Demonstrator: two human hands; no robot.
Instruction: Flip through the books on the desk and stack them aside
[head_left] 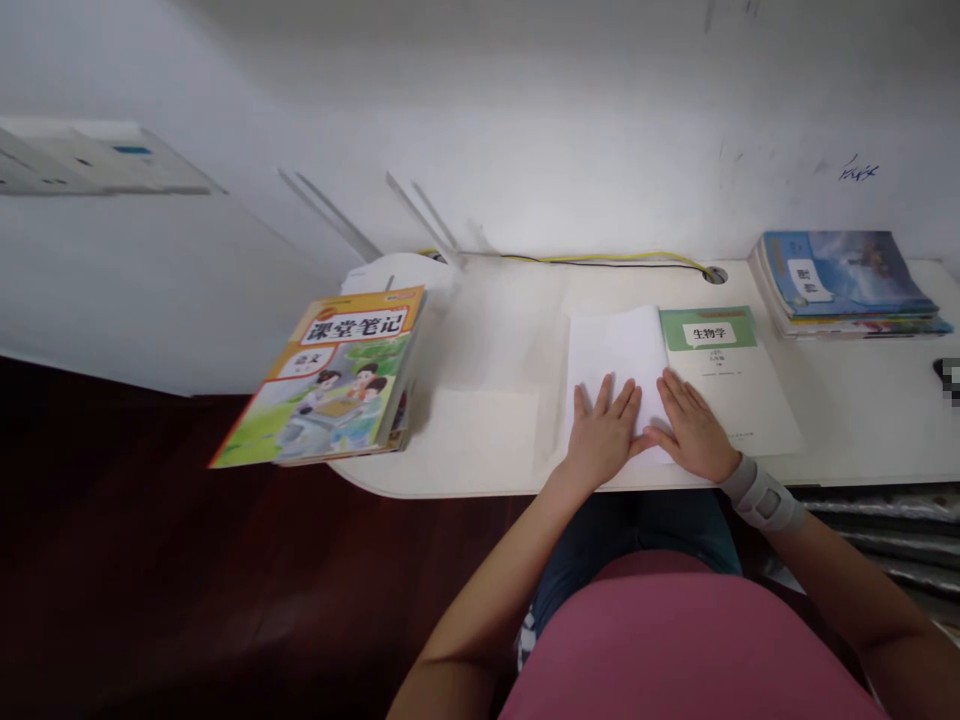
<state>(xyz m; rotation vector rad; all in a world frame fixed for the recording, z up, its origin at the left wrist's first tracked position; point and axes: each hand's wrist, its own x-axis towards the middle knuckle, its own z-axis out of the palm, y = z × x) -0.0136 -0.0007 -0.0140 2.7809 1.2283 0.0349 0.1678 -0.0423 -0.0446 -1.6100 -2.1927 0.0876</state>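
Observation:
An opened book lies near the front edge of the white desk. Its left side is a blank white page (616, 345), and its right side is a title page (739, 375) with a green band across the top. My left hand (604, 430) rests flat on the white page, fingers spread. Beside it, my right hand (694, 430) lies flat across the fold and the left part of the title page. The two thumbs meet near the bottom of the fold. A grey wrist brace (763, 497) wraps my right wrist. Neither hand grips anything.
On the left, a stack of books (330, 375) overhangs the rounded desk edge. Behind it stands a white device with antennas (397, 268). Another stack of books (851, 275) sits at the back right. A yellow cable (622, 257) runs along the wall into a hole in the desk (716, 275).

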